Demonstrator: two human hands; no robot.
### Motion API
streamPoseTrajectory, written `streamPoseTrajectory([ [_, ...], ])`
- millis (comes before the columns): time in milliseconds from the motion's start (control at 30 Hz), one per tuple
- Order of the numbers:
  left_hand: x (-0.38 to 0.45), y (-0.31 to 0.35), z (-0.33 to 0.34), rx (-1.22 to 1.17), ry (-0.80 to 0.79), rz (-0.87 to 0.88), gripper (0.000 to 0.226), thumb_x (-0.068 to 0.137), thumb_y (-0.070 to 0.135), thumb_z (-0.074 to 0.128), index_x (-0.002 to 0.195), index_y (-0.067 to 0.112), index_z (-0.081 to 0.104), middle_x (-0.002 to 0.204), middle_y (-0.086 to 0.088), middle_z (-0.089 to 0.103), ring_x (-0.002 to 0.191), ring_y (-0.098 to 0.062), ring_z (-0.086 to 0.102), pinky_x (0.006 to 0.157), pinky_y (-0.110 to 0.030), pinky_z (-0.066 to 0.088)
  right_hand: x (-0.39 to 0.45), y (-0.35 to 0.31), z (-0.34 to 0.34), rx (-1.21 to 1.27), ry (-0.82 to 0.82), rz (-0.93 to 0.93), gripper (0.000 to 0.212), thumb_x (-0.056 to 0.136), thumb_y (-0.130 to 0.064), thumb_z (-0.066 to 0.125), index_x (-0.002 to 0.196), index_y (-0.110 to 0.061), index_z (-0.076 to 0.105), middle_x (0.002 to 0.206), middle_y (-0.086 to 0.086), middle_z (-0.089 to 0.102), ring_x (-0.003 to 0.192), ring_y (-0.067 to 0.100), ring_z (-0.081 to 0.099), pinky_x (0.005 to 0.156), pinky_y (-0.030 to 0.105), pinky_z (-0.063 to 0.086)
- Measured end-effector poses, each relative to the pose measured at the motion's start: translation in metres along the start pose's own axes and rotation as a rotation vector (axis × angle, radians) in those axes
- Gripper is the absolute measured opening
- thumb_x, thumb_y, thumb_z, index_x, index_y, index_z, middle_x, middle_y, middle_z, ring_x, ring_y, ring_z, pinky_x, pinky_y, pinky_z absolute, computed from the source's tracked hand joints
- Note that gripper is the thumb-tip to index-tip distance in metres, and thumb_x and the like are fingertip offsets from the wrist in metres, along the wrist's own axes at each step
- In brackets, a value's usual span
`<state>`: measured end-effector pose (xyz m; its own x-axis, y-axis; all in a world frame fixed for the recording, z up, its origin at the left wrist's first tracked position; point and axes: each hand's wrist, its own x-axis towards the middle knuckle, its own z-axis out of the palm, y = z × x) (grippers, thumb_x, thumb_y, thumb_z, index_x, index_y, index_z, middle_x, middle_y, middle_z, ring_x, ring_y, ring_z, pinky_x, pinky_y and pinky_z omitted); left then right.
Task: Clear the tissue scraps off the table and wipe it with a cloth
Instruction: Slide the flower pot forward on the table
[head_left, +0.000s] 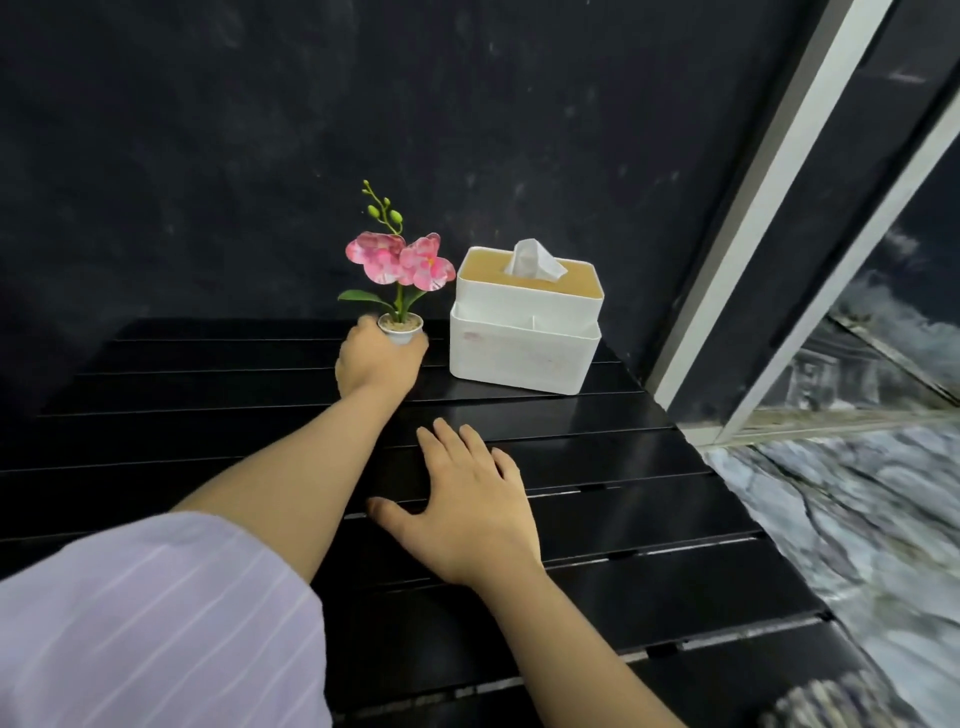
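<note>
A black slatted table (597, 499) fills the lower half of the view. My left hand (379, 364) reaches to the far side and is wrapped around the small white pot (400, 328) of a pink artificial orchid (397, 262). My right hand (467, 509) lies flat on the table's middle, fingers spread, holding nothing. No tissue scraps and no cloth show on the visible tabletop.
A white tissue box (524, 327) with a tan lid and a tissue sticking up stands just right of the orchid, near the dark wall (208, 156). The table's right edge drops to a marbled floor (857, 519). A white-framed glass panel (789, 208) rises at right.
</note>
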<state>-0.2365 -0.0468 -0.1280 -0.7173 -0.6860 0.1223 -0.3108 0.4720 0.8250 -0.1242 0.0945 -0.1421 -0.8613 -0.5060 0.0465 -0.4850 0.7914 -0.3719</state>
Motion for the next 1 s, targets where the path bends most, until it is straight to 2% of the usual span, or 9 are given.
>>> streamPoseTrajectory([
  [100, -0.002, 0.001, 0.003, -0.016, 0.072, -0.011, 0.047, 0.073, 0.044, 0.067, 0.107, 0.013, 0.058, 0.108, -0.009, 0.064, 0.101, -0.031, 0.059, 0.082, -0.037, 0.043, 0.0, 0.0, 0.001, 0.007, -0.005, 0.004, 0.082, 0.079, -0.067, 0.036, 0.145, -0.026, 0.012, 0.158, -0.006, 0.007, 0.145, 0.014, -0.003, 0.117, 0.039, -0.002],
  [233, -0.006, 0.002, -0.002, -0.077, 0.081, -0.036, 0.043, 0.072, 0.043, 0.07, 0.103, 0.015, 0.061, 0.104, -0.008, 0.067, 0.095, -0.03, 0.061, 0.082, -0.038, 0.05, 0.0, 0.0, 0.001, 0.013, -0.004, 0.002, 0.082, 0.08, -0.067, 0.036, 0.146, -0.025, 0.013, 0.159, -0.006, 0.007, 0.146, 0.014, -0.003, 0.117, 0.039, -0.002],
  [367, -0.013, -0.001, -0.018, -0.138, 0.059, -0.057, 0.04, 0.071, 0.04, 0.073, 0.102, 0.017, 0.064, 0.101, -0.006, 0.067, 0.08, -0.019, 0.053, 0.067, -0.03, 0.04, 0.0, -0.002, -0.001, 0.003, 0.004, -0.01, 0.082, 0.079, -0.067, 0.036, 0.145, -0.024, 0.014, 0.158, -0.005, 0.009, 0.146, 0.015, -0.001, 0.117, 0.04, 0.001],
  [467, -0.023, -0.014, -0.04, -0.136, 0.041, -0.052, 0.041, 0.07, 0.041, 0.073, 0.103, 0.018, 0.064, 0.099, -0.004, 0.067, 0.078, -0.018, 0.053, 0.06, -0.026, 0.039, -0.001, -0.003, -0.003, -0.002, 0.007, -0.01, 0.082, 0.079, -0.068, 0.035, 0.146, -0.025, 0.015, 0.158, -0.006, 0.01, 0.146, 0.014, 0.001, 0.117, 0.04, 0.003],
  [633, -0.043, -0.035, -0.082, -0.166, -0.005, -0.057, 0.045, 0.068, 0.038, 0.076, 0.107, 0.019, 0.065, 0.102, -0.002, 0.069, 0.092, -0.02, 0.061, 0.069, -0.026, 0.04, -0.004, -0.008, -0.007, -0.017, -0.004, -0.002, 0.08, 0.079, -0.069, 0.034, 0.145, -0.026, 0.018, 0.158, -0.007, 0.012, 0.146, 0.013, 0.003, 0.118, 0.039, 0.005],
  [867, -0.083, -0.056, -0.123, -0.184, -0.08, -0.032, 0.036, 0.066, 0.034, 0.077, 0.099, 0.025, 0.065, 0.076, 0.019, 0.06, 0.072, 0.004, 0.055, 0.056, -0.009, 0.033, -0.008, -0.012, -0.01, -0.047, -0.021, 0.018, 0.079, 0.081, -0.069, 0.033, 0.145, -0.027, 0.018, 0.158, -0.009, 0.011, 0.146, 0.012, 0.003, 0.119, 0.037, 0.006],
  [1000, -0.095, -0.062, -0.135, -0.171, -0.079, -0.04, 0.037, 0.067, 0.034, 0.077, 0.101, 0.024, 0.064, 0.078, 0.017, 0.059, 0.073, 0.002, 0.054, 0.057, -0.01, 0.034, -0.009, -0.011, -0.011, -0.064, -0.022, 0.019, 0.077, 0.082, -0.068, 0.033, 0.145, -0.027, 0.018, 0.158, -0.008, 0.012, 0.146, 0.012, 0.004, 0.119, 0.038, 0.007],
])
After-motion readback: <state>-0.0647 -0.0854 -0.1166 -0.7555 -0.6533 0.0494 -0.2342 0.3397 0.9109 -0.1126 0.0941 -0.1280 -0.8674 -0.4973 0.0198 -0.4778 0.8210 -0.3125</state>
